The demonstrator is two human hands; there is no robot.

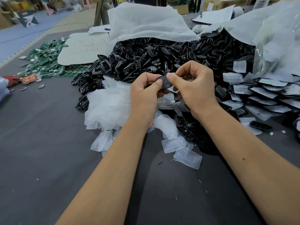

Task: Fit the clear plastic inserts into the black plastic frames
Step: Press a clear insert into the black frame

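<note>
Item 1: small black rectangular plastic frame point(164, 82), held above the dark grey desk point(40, 143) at centre; I see my left hand point(144, 93) pinching its 9 o'clock end, thumb on top, and my right hand point(193, 88) pinching its 3 o'clock end.

Item 2: heap of clear, frosted plastic inserts point(110, 104), at 7 o'clock of the hands, touching the desk.

Item 3: pile of glossy black oval rings point(146, 57), at 12 o'clock, spilling from a white plastic bag point(146, 23).

Item 4: rows of fitted frames point(269, 93), at 3 o'clock.

Item 5: green circuit boards point(47, 62), at 10 o'clock.
</note>
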